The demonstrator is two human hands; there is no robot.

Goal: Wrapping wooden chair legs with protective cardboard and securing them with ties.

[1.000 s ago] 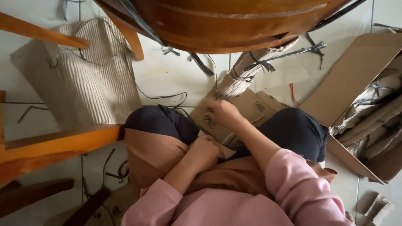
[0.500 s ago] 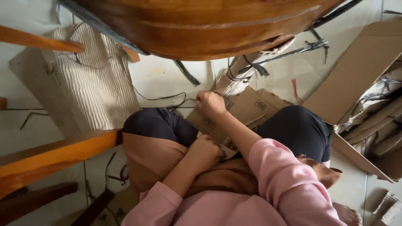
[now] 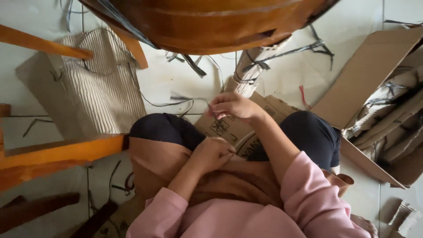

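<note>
Both hands shifted: right hand (image 3: pixel 231 105) rose off flat brown cardboard piece (image 3: pixel 229 130), fingers pinching thin dark strip (image 3: pixel 187 99); left hand (image 3: pixel 213 154) stays fisted at lap, contents unclear.

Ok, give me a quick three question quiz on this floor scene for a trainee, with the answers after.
1. True or false: the right hand is held out over the flat cardboard piece lying across the lap.
2. Which hand is closed in a fist near the brown garment? A) left hand B) right hand
3. What lies on the tiles at far left, beside the wooden furniture legs?

Key
1. True.
2. A.
3. A ribbed sheet of corrugated cardboard.
</note>
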